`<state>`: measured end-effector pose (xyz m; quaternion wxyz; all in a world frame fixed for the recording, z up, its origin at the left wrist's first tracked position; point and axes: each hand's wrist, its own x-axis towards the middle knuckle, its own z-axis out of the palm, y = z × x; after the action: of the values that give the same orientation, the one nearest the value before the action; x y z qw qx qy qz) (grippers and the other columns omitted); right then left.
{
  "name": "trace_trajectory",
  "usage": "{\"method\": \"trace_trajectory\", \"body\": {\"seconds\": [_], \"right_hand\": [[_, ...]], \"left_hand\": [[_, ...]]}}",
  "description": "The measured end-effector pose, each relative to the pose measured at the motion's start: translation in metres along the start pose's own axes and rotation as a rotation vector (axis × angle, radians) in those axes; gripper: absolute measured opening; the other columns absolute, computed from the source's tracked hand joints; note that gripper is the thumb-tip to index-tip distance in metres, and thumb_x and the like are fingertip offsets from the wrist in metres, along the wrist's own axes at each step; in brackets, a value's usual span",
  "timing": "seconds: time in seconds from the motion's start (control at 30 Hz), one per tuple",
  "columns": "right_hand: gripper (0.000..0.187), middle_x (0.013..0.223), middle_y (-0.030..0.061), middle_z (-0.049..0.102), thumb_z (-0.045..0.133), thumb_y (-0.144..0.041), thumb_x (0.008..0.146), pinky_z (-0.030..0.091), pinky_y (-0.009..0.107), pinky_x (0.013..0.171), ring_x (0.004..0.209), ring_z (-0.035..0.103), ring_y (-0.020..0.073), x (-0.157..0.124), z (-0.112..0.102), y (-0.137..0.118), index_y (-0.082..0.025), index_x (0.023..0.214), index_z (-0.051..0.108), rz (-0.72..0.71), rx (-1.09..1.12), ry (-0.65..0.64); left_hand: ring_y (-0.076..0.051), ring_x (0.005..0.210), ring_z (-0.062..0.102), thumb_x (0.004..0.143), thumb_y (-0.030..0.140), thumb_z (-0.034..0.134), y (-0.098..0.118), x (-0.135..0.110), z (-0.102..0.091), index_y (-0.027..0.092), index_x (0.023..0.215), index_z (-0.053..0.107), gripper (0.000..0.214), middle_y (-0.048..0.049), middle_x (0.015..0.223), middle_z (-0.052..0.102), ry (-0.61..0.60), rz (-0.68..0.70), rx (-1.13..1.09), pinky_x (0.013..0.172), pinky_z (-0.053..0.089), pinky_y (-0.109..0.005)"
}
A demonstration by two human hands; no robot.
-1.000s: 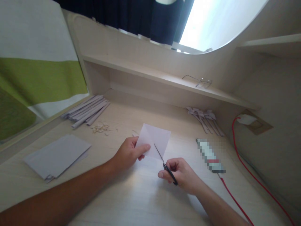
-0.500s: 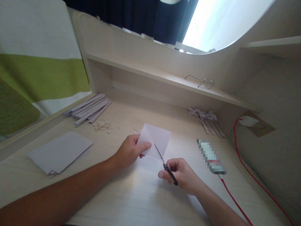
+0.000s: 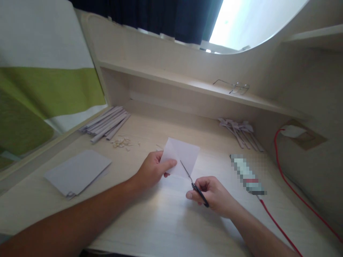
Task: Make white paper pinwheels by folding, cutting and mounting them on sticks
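Note:
A square white sheet of paper (image 3: 186, 151) with faint diagonal creases is pinched in my left hand (image 3: 154, 169), thumb on top and fingers beneath. My right hand (image 3: 214, 196) grips a pair of black-handled scissors (image 3: 199, 194), their blades lying across the paper's lower right corner and pointing toward its centre. Whether the blades are parted is hard to make out. Both hands are held above the desk, near its middle. A stack of white paper (image 3: 79, 173) lies to the left of my left hand.
Rolled paper tubes (image 3: 108, 123) lie at the back left, beside a scatter of small pale pieces (image 3: 122, 142). Pinwheel-like paper shapes on sticks (image 3: 238, 130) rest at the back right. A phone (image 3: 248, 175) with a red cable (image 3: 280, 226) lies at right. Glasses (image 3: 239, 88) sit on the shelf (image 3: 171, 76).
The whole view has shifted slightly, so most things appear a little further right. My hands, the paper and the scissors keep nearly the same positions relative to each other.

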<state>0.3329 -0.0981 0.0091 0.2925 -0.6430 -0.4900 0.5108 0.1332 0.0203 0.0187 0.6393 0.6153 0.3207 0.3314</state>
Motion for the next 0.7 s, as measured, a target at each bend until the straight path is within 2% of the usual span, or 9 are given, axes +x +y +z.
{"method": "trace_trajectory", "body": {"seconds": [0.17, 0.33, 0.43, 0.5, 0.57, 0.7], "right_hand": [[0.047, 0.049, -0.0058, 0.042, 0.081, -0.05, 0.073, 0.021, 0.027, 0.049, 0.049, 0.033, 0.0087, 0.0, 0.001, 0.001, -0.019, 0.054, 0.052, 0.007, -0.042, 0.004], [0.048, 0.052, -0.0062, 0.041, 0.082, -0.052, 0.074, 0.021, 0.026, 0.05, 0.052, 0.032, 0.0089, 0.001, -0.001, 0.006, -0.018, 0.056, 0.052, 0.0, -0.062, 0.005], [0.046, 0.054, -0.0061, 0.043, 0.082, -0.054, 0.074, 0.023, 0.025, 0.049, 0.053, 0.035, 0.0093, 0.003, -0.007, 0.01, -0.018, 0.06, 0.056, -0.005, -0.117, 0.02], [0.042, 0.058, -0.0051, 0.049, 0.082, -0.053, 0.074, 0.027, 0.025, 0.051, 0.055, 0.04, 0.0103, 0.006, -0.014, 0.011, -0.017, 0.066, 0.062, -0.033, -0.175, 0.088], [0.036, 0.064, -0.0033, 0.058, 0.082, -0.05, 0.074, 0.032, 0.024, 0.053, 0.059, 0.047, 0.0118, 0.009, -0.024, 0.009, -0.017, 0.075, 0.069, -0.077, -0.26, 0.213], [0.03, 0.072, -0.0009, 0.067, 0.082, -0.043, 0.074, 0.031, 0.024, 0.054, 0.063, 0.054, 0.013, 0.016, -0.049, 0.006, -0.017, 0.078, 0.069, -0.042, -0.604, 0.4]], "left_hand": [[-0.012, 0.049, 0.049, 0.073, 0.04, 0.069, 0.001, 0.001, 0.001, 0.015, 0.062, 0.06, 0.029, 0.0005, 0.053, 0.056, 0.024, 0.002, 0.019, 0.048, 0.039, -0.024], [-0.012, 0.048, 0.049, 0.073, 0.041, 0.069, 0.001, 0.003, -0.001, 0.016, 0.062, 0.059, 0.029, 0.0008, 0.052, 0.056, 0.057, 0.013, 0.008, 0.047, 0.039, -0.024], [-0.012, 0.049, 0.05, 0.073, 0.042, 0.07, 0.002, 0.004, -0.002, 0.016, 0.063, 0.06, 0.03, 0.0007, 0.053, 0.057, 0.142, 0.031, 0.026, 0.047, 0.04, -0.024], [-0.013, 0.05, 0.052, 0.073, 0.044, 0.071, 0.002, 0.004, -0.003, 0.017, 0.063, 0.061, 0.031, 0.0003, 0.054, 0.059, 0.221, 0.049, 0.056, 0.049, 0.042, -0.025], [-0.015, 0.051, 0.055, 0.075, 0.046, 0.069, 0.002, 0.004, -0.003, 0.018, 0.061, 0.061, 0.033, -0.0003, 0.054, 0.06, 0.268, 0.063, 0.118, 0.051, 0.044, -0.026], [-0.017, 0.05, 0.056, 0.075, 0.05, 0.068, -0.004, 0.004, 0.001, 0.019, 0.055, 0.06, 0.038, -0.0018, 0.052, 0.062, 0.244, 0.036, 0.258, 0.05, 0.043, -0.027]]}}
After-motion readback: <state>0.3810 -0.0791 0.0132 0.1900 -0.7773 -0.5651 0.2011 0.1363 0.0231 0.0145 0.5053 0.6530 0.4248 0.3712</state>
